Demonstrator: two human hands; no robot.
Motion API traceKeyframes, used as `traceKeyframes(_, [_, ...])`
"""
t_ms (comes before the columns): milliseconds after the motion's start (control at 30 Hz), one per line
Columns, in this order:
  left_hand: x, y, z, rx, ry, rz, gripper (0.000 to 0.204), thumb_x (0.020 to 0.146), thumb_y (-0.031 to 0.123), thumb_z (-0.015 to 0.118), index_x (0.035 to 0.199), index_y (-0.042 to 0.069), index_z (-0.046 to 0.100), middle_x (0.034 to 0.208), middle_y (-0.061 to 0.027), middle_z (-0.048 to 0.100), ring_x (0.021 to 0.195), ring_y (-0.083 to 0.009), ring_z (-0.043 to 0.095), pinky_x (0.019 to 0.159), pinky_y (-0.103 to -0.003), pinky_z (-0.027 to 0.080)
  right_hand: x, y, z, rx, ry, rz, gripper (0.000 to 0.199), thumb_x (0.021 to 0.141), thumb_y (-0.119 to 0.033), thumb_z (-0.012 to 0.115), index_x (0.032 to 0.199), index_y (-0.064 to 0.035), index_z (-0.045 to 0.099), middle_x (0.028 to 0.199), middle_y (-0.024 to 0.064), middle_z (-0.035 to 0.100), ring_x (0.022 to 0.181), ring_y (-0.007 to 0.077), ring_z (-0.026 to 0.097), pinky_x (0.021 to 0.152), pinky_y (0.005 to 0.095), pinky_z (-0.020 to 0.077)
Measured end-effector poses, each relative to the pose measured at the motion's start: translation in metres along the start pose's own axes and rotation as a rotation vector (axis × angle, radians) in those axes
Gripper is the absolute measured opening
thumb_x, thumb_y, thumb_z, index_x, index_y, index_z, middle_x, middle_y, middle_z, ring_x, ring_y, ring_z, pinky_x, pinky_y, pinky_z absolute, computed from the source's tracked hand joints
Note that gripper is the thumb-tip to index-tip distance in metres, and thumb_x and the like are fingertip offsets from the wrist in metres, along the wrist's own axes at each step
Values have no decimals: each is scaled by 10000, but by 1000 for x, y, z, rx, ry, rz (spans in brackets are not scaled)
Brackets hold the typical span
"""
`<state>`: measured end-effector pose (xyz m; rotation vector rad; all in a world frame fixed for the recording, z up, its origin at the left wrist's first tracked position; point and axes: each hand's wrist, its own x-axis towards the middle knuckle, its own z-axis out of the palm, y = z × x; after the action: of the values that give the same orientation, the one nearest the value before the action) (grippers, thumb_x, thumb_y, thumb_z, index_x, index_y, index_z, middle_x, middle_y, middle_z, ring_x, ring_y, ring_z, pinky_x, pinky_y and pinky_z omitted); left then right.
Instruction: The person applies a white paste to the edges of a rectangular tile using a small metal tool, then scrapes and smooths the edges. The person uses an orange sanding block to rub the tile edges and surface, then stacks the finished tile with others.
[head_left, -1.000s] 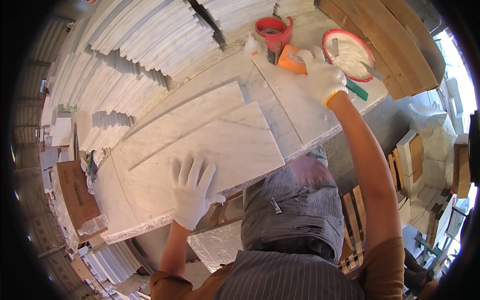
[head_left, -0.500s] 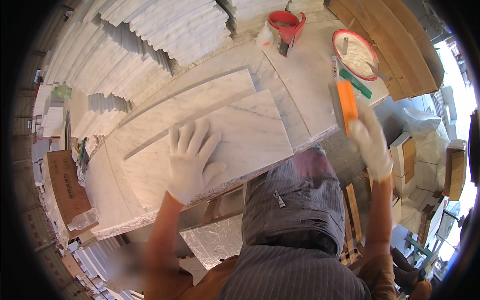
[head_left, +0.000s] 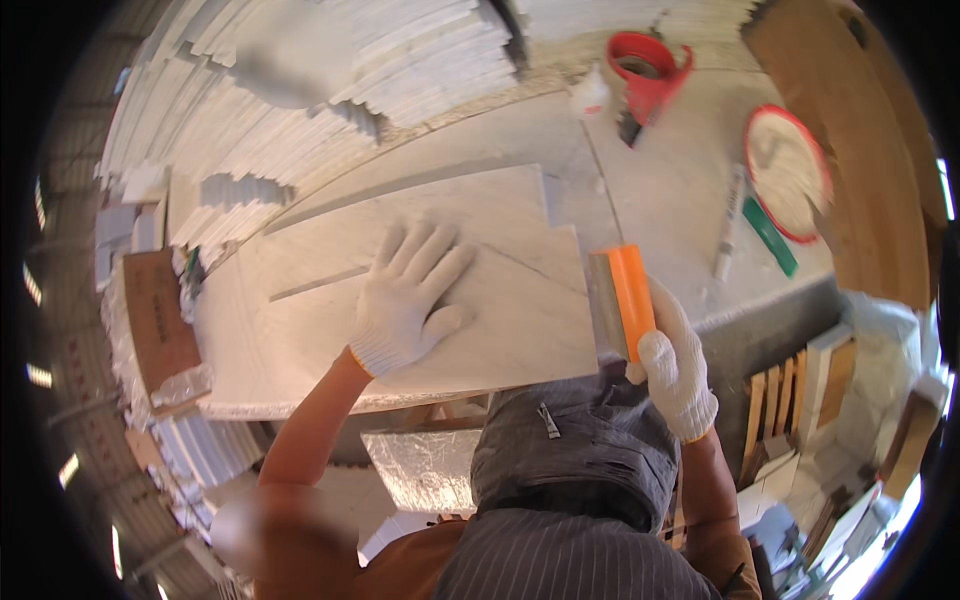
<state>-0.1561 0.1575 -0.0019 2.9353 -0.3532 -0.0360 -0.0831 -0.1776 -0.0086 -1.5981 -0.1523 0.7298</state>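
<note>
My left hand point(head_left: 412, 295), in a white knit glove, lies flat with its fingers spread on a pale grey-veined marble tile point(head_left: 530, 320). Behind it a second marble tile point(head_left: 490, 195) partly shows, overlapped by the first. At the right end of the front tile, my gloved right hand point(head_left: 680, 370) is closed around an orange-handled scraper point(head_left: 630, 295). The scraper's wide metal blade faces left, toward the tile's edge; whether it touches the edge I cannot tell.
Farther right sit a red tape dispenser point(head_left: 650, 85), a white bottle point(head_left: 592, 96), a red-rimmed bowl of white paste point(head_left: 788, 170), a green scraper point(head_left: 768, 238) and a white tube-like stick point(head_left: 732, 225). Stacked tiles point(head_left: 430, 60) line the back. A cardboard box point(head_left: 158, 320) stands left.
My right hand has brought the orange scraper leftward and closer, from beyond the bench edge to the tile's right end. My left hand stays flat on the tile. The view has turned somewhat.
</note>
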Motion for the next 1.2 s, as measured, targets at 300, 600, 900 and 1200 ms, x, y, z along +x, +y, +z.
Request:
traceKeyframes(300, [2,0,5,-49,68,-6,552,930,488,593,1269,54,632,1357,-214,590,1246,-429,543,1058,-609,376,10,6,-12,-52,-182,89,788,995,-520,625,1507,41,416,1274,189,647,1046,207,680,911,338,529])
traceKeyframes(600, [-4,3,3,32,-9,-17,609,950,500,580,1390,80,584,1480,-191,520,1433,-405,431,1198,-614,272,14,22,-7,-92,-86,-141,836,963,-613,599,1455,52,482,1259,228,654,1040,270,674,927,373,524])
traceKeyframes(900, [-8,8,10,69,30,-53,591,994,386,546,1469,38,501,1583,-176,429,1498,-365,344,1249,-533,217,8,16,3,-123,-47,-45,704,1006,-489,596,1501,-6,464,1112,115,676,664,122,565,614,289,500])
traceKeyframes(1200, [-2,13,31,110,165,-169,580,1069,430,416,1556,115,397,1597,-153,418,1503,-352,331,1247,-490,225,-34,20,21,-312,-10,-17,710,997,-436,576,1590,-100,376,1007,77,658,646,121,525,599,273,491])
